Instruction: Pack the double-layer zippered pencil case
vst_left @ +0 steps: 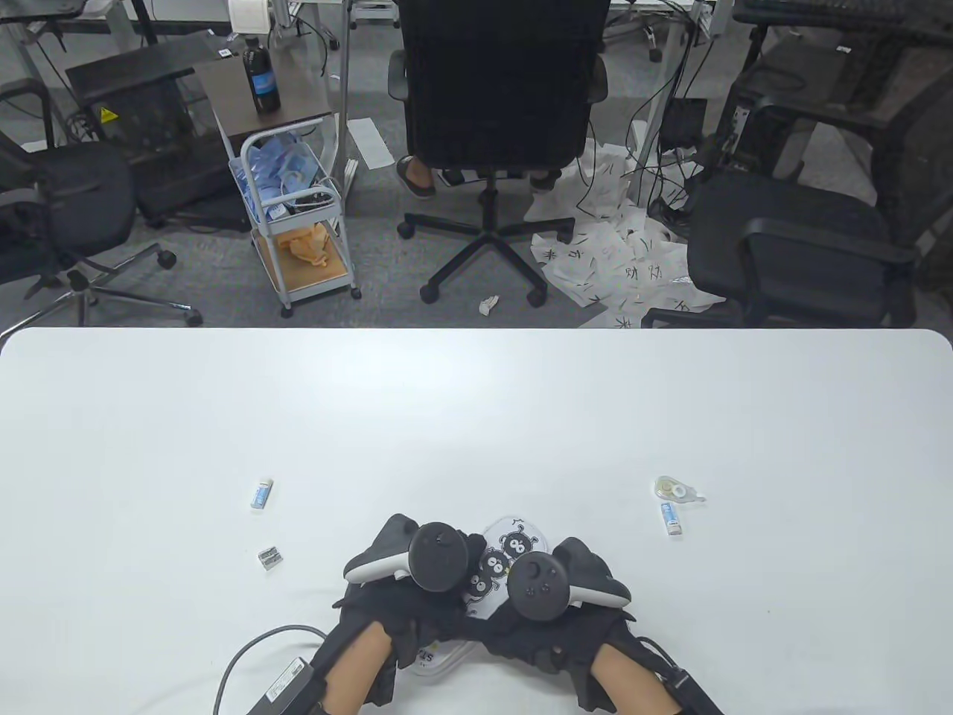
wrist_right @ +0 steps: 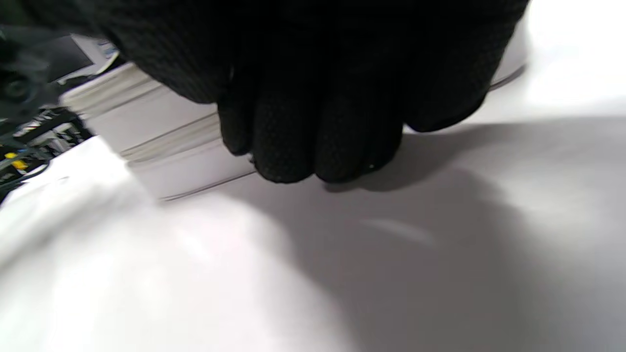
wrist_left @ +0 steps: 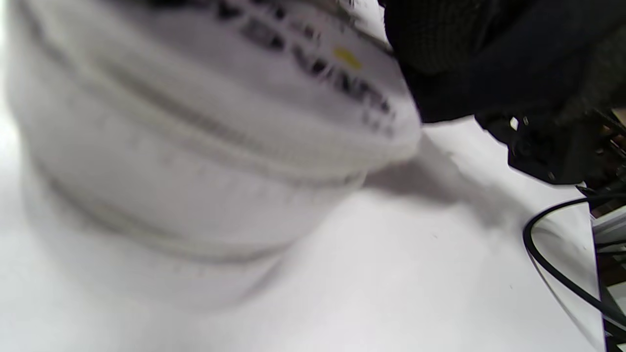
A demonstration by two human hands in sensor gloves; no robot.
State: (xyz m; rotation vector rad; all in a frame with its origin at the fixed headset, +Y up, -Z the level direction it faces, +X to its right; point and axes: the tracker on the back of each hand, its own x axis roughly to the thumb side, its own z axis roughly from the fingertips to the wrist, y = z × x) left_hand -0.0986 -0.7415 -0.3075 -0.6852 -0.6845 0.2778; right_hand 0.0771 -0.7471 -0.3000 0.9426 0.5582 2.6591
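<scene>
A white pencil case [vst_left: 514, 547] printed with black cartoon figures lies at the table's near edge, mostly covered by both gloved hands. My left hand [vst_left: 398, 607] holds its left side; in the left wrist view the case [wrist_left: 195, 146] fills the frame, blurred, with two zipper lines running along its wall and a black glove [wrist_left: 464, 63] over its end. My right hand [vst_left: 540, 633] grips the right side. Its curled fingers [wrist_right: 313, 146] press against the case's wall [wrist_right: 161, 146] at a zipper line. The trackers hide both hands' fingertips in the table view.
A small blue-and-white eraser [vst_left: 261, 493] and a metal sharpener [vst_left: 269, 558] lie to the left. A correction tape [vst_left: 676, 488] and a second eraser [vst_left: 671, 518] lie to the right. A grey cable [vst_left: 253, 655] with an adapter [vst_left: 287, 681] runs by my left wrist.
</scene>
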